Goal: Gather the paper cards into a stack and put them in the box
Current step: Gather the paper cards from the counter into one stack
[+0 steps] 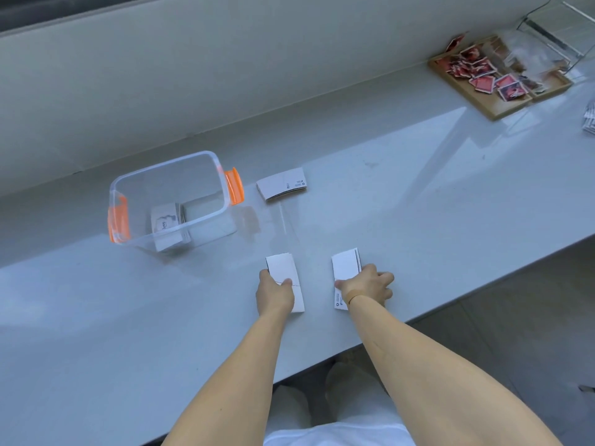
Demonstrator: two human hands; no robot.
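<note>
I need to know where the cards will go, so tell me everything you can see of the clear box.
The clear box is a see-through plastic tub with rounded corners and an orange latch on each short end. It has no lid on and stands upright on the grey counter, left of a loose stack of cards and apart from it. Inside, a stack of white cards leans near the left end, one face showing print. Neither hand touches the box.
</note>
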